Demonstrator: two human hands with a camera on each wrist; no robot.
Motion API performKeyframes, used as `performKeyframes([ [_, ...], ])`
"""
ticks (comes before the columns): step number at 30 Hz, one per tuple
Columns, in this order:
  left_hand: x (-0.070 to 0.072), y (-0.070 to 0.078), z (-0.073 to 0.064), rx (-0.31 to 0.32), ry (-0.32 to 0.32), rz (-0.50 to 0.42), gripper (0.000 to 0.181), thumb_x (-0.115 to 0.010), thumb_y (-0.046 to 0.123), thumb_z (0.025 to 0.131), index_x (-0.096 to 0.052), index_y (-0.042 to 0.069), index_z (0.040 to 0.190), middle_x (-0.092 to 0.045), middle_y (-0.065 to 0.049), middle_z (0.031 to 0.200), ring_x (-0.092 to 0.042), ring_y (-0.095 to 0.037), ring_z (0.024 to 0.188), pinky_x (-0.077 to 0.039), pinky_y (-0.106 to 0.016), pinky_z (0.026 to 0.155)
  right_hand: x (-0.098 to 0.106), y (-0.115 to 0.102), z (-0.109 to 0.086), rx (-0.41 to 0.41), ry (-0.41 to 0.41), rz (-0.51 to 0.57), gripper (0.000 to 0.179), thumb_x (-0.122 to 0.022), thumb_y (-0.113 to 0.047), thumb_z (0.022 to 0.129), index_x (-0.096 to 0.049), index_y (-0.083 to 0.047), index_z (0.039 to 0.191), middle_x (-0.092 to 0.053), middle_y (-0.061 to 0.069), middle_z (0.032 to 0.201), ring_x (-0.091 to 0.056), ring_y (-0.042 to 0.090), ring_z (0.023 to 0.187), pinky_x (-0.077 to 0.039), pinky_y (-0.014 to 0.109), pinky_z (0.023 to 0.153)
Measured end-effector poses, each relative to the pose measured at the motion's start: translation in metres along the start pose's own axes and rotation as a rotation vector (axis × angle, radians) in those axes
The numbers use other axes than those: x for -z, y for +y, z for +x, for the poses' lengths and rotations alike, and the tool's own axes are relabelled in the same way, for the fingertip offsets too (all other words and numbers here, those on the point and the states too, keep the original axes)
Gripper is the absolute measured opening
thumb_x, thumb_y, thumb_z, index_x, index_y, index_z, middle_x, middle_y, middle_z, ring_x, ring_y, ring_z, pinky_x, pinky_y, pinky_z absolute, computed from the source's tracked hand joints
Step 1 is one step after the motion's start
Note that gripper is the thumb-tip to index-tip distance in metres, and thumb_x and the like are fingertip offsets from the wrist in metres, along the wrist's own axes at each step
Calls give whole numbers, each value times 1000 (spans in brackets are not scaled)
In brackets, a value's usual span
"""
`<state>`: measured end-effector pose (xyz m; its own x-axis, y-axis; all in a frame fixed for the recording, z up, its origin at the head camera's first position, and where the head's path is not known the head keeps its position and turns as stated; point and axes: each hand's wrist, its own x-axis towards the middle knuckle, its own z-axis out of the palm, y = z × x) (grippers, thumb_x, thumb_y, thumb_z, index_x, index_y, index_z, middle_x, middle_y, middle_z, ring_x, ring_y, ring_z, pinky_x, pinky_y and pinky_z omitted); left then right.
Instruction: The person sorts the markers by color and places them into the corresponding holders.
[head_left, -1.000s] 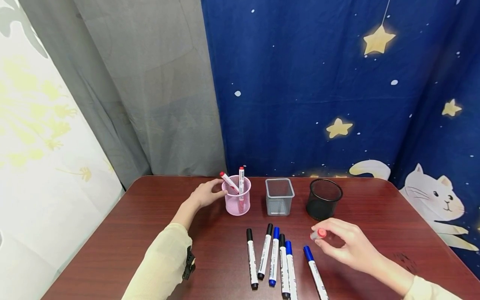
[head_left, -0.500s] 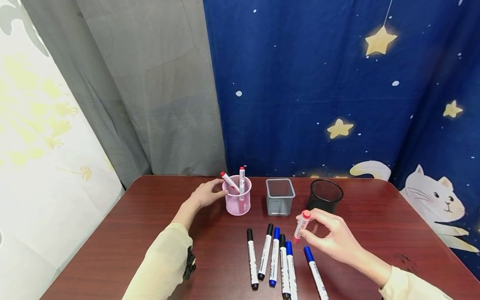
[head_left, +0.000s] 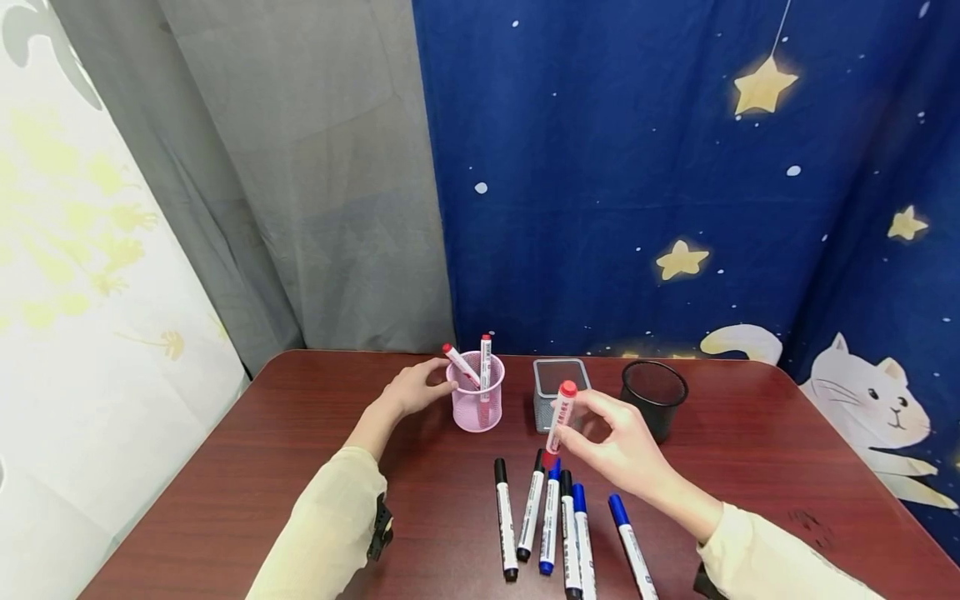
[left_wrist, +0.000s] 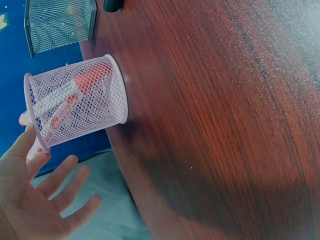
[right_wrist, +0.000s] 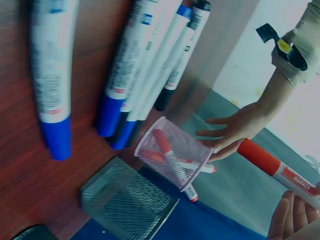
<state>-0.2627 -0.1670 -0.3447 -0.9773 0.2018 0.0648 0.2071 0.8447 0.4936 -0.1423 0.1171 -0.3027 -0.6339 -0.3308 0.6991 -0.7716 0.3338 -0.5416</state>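
The red marker (head_left: 559,422) is in the right hand (head_left: 615,446), its thumb and fingers pinching the barrel towards the upper end; the marker leans slightly, long red cap downwards; it should handle as light, stiff and smooth, hardly fragile but apt to roll or slip; the barrel above the cap looks the best place to hold, since a pull on the cap might loosen it.

The left hand (head_left: 412,390) pinches the rim of the pink mesh cup (head_left: 465,413) between thumb and index finger, on the cup's 9 o'clock side, its other fingers spread; that cup, holding two red-capped markers (head_left: 486,367), is likely light and easily tipped, so the stiff rim seems a sound hold.

From the red marker, with 12 o'clock away from the person, the pink cup lies towards 9 to 10; the grey square cup (head_left: 543,412) stands at 12, the black mesh cup (head_left: 664,410) near 2 to 3; loose blue- and black-capped markers (head_left: 507,521) lie from about 5 to 7; all three cups stand near the far edge of the desk (head_left: 255,500), leaving little room behind them, with broader bare wood out at 8 and 4.
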Motion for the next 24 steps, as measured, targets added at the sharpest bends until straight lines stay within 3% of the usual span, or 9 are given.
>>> performKeyframes([
  [6, 0, 0, 1, 2, -2, 9, 49, -58, 38, 82, -49, 16, 125, -54, -12, 116, -48, -32, 106, -37, -51, 80, -14, 24, 10, -92, 10, -31, 22, -70, -11, 74, -62, -14, 94, -60, -8, 81, -54, 6, 60, -46, 24, 53],
  [11, -1, 0, 1, 3, -8, 10, 50, -59, 38, 82, -49, 15, 125, -54, -12, 117, -49, -31, 106, -37, -50, 81, -18, 3, 28, -148, 9, -15, 21, -68, -7, 76, -62, -5, 96, -63, 0, 83, -58, 13, 71, -47, 28, 58],
  [15, 0, 0, 1, 2, -8, 4, 50, -59, 38, 82, -49, 15, 125, -54, -12, 117, -49, -31, 106, -37, -50, 81, -20, -12, 40, -171, 12, 0, 20, -66, -3, 76, -61, 1, 95, -62, 8, 81, -58, 19, 71, -47, 29, 58],
  [24, 1, -1, 1, -10, -11, -8, 49, -59, 36, 82, -49, 13, 125, -53, -15, 118, -48, -33, 106, -36, -50, 84, -37, 28, 54, -192, 48, 20, 22, -67, -21, 78, -63, -12, 97, -63, -4, 81, -55, 9, 67, -46, 26, 58],
])
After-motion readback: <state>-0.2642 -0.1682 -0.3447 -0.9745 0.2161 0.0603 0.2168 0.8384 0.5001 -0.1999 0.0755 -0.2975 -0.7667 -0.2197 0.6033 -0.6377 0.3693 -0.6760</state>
